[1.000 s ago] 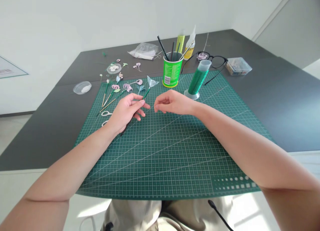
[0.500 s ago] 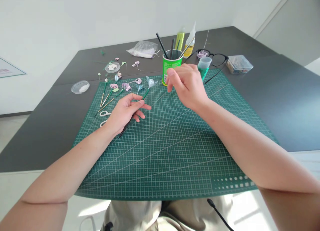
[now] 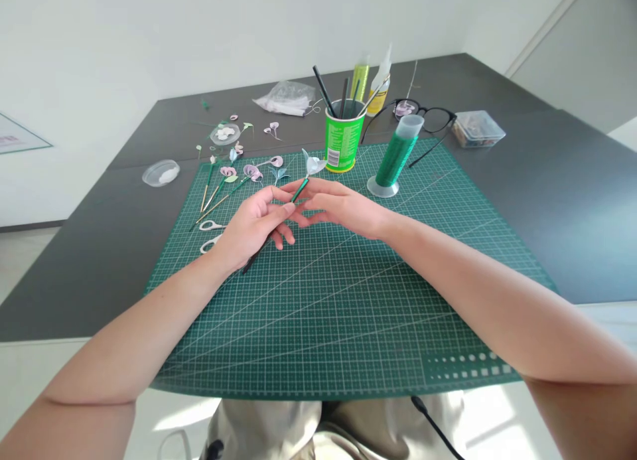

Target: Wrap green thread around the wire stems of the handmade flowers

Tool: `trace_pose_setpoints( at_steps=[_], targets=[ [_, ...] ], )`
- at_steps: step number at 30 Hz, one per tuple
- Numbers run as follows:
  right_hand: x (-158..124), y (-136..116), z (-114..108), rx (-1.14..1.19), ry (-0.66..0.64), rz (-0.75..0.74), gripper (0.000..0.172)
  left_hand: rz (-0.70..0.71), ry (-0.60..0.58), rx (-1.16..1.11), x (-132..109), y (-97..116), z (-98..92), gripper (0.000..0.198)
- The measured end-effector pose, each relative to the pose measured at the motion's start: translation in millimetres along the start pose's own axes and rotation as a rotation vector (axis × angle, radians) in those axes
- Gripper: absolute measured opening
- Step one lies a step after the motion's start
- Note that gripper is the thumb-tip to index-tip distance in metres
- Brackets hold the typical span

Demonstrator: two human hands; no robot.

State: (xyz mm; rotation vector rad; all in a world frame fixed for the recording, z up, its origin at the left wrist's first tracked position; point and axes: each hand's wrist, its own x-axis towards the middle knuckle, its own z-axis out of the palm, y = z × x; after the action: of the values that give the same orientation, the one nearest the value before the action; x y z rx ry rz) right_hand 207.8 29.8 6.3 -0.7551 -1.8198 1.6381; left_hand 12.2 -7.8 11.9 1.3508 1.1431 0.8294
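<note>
Your left hand [image 3: 251, 224] pinches flower stem [image 3: 298, 191] mid-mat [image 3: 348, 314], bloom raised; right hand [image 3: 343, 208] fingers open, steadying it.

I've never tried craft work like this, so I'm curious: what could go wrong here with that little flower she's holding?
The pale blue paper flower on a thin green stem is pinched between the left hand and the right hand; a hard squeeze might crush its petals or bend the stem. The tall spool of green wire stands close behind the right hand, so a quick backward move could topple it.
</note>
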Motion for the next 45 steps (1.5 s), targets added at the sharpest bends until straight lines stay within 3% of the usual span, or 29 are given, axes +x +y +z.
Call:
trace_pose_setpoints(
  at_steps=[3, 8, 11, 17, 21, 25, 31, 38, 45],
  targets=[
    [-2, -2, 8, -0.068, 0.009, 0.045, 0.023, 0.020, 0.023, 0.030, 0, 0, -1.2, 0.030],
    [-4, -6, 9, -0.505, 0.197, 0.064, 0.022, 0.013, 0.108, 0.073, 4, -5, -4.0, 0.026],
    [-6, -11, 7, -0.627, 0.218, 0.047, 0.020, 0.016, 0.147, 0.126, 6, -7, -6.0, 0.025],
    [-14, -26, 5, -0.486, 0.168, -0.182, 0.025, 0.069, 0.023, 0.414, 5, -11, -6.5, 0.018],
    [-19, -33, 6, -0.423, 0.264, -0.245, 0.028, 0.089, -0.070, 0.556, 0, -11, -3.7, 0.018],
    [-18, -32, 5, -0.445, 0.363, -0.247, 0.038, 0.097, -0.126, 0.574, -4, -9, -1.2, 0.020],
    [-13, -25, 1, -0.466, 0.370, -0.210, 0.042, 0.122, -0.197, 0.561, -8, -5, 3.3, 0.018],
    [-7, -16, -10, -0.479, 0.464, -0.178, 0.038, 0.137, -0.181, 0.467, -11, -1, 4.5, 0.014],
    [-4, -12, -17, -0.450, 0.528, -0.153, 0.024, 0.154, -0.161, 0.446, -14, 1, 5.0, 0.015]
  ],
)
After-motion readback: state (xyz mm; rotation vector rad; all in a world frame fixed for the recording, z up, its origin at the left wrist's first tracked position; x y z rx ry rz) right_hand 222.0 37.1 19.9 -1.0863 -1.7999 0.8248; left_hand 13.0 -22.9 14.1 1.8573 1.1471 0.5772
